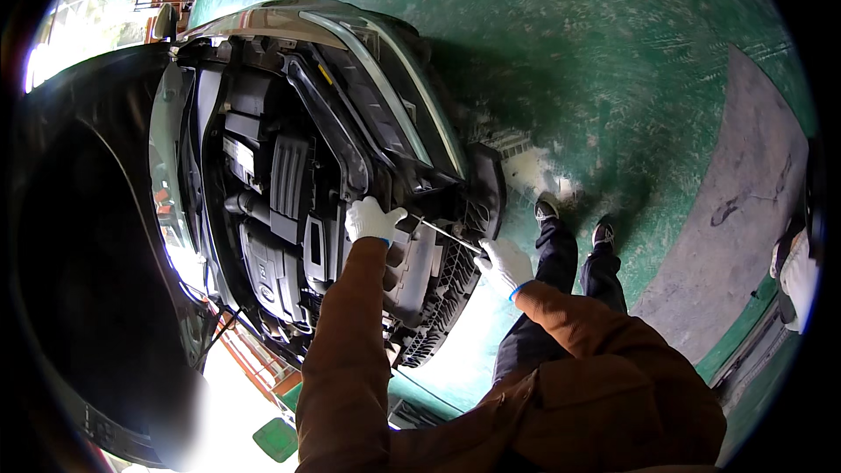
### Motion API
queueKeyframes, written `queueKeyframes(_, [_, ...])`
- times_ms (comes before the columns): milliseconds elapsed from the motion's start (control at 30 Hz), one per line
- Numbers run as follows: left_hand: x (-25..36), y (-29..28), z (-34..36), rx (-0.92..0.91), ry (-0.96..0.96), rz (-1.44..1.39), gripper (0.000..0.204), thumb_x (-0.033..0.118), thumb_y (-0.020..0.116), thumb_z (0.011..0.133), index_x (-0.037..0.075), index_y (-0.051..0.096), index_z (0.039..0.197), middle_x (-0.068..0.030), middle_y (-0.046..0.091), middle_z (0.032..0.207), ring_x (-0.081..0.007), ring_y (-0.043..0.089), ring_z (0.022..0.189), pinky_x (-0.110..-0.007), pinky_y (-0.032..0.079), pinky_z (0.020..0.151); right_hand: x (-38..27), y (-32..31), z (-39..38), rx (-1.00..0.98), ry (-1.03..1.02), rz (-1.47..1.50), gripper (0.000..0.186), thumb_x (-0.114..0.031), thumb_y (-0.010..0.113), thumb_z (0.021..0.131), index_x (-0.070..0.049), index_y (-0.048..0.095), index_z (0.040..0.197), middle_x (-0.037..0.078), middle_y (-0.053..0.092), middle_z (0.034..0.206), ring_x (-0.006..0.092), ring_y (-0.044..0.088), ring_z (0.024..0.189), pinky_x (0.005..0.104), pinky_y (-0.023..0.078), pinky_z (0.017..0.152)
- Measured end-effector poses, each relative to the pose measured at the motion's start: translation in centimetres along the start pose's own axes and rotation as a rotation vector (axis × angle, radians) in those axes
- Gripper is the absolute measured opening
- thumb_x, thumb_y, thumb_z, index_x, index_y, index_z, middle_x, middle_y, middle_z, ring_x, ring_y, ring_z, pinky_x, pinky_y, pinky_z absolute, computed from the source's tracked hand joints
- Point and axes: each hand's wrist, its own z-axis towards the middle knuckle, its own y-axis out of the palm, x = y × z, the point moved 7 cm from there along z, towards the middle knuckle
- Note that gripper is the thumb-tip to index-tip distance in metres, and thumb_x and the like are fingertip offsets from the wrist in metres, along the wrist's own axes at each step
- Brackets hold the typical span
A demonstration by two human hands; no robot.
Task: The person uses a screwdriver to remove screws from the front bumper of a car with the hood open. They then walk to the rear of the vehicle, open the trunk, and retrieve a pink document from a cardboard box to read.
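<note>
Below me is the front of a car with its engine bay (293, 175) uncovered. My right hand (505, 267), in a white knitted glove, is closed round the near end of a long, thin metal hand tool (451, 235). Its shaft slants up and left to the car's front structure; its exact kind is unclear. My left hand (372, 220), gloved too, lies on the front panel close to the tool's far end, thumb stretched toward it and some fingers partly hidden. Between the hands, a silvery metal crossbeam (416, 264) shows beside a black front grille (448, 293).
The raised hood (79, 184) stands at the left. A headlight (412, 101) and fender curve across the top. Green floor (596, 52) spreads right, with a grey strip (745, 184). Two shoes (574, 221) stand near the bumper's corner. A green object (276, 440) lies at the lower left.
</note>
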Motion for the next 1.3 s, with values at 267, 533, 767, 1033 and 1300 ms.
queueKeyframes(267, [0.3,-0.1,-0.3,-0.017,-0.012,0.031,0.069,0.059,0.085,0.071,-0.002,0.072,0.101,-0.0236,0.071,0.103,-0.0381,0.071,0.099,-0.045,0.058,0.086,1.5,5.4,-2.8,-0.894,0.752,1.145,0.035,-0.040,0.063,0.101,-0.009,0.070,0.118,0.003,0.061,0.067,0.0167,0.054,0.050,0.0315,0.042,0.046])
queueKeyframes(533, [0.7,-0.5,-0.6,-0.017,-0.003,0.000,0.069,0.055,0.087,0.071,-0.005,0.070,0.102,-0.0255,0.069,0.104,-0.0396,0.069,0.101,-0.047,0.056,0.087,6.0,4.9,-2.8,-0.120,0.895,1.470,0.041,-0.018,0.067,0.098,-0.012,0.057,0.137,-0.001,0.063,0.124,0.0131,0.059,0.111,0.0326,0.050,0.090])
queueKeyframes(767, [0.4,0.3,-0.3,0.019,-0.002,0.031,0.067,0.055,0.086,0.072,-0.004,0.071,0.100,-0.0246,0.070,0.102,-0.0394,0.071,0.097,-0.046,0.058,0.084,3.5,3.5,-4.4,0.249,0.827,1.663,0.045,0.001,0.070,0.090,-0.001,0.057,0.132,0.010,0.063,0.120,0.0176,0.062,0.110,0.0284,0.051,0.097])
queueKeyframes(1033, [2.2,-0.1,-2.1,0.166,0.007,0.229,0.083,0.065,0.088,0.062,-0.002,0.069,0.108,-0.0206,0.066,0.110,-0.0345,0.070,0.101,-0.043,0.059,0.086,3.9,2.6,-4.5,0.112,0.692,1.158,0.035,-0.008,0.069,0.095,-0.004,0.060,0.129,0.009,0.066,0.109,0.0145,0.066,0.091,0.0284,0.058,0.075])
queueKeyframes(1300, [4.0,-0.7,-2.6,0.083,-0.197,0.201,0.075,0.058,0.091,0.061,0.000,0.070,0.104,-0.0188,0.067,0.108,-0.0320,0.073,0.098,-0.041,0.062,0.079,3.8,-0.3,-3.5,0.196,0.378,0.765,0.053,-0.016,0.073,0.090,-0.008,0.056,0.140,0.014,0.063,0.125,0.0242,0.064,0.116,0.0367,0.054,0.097])
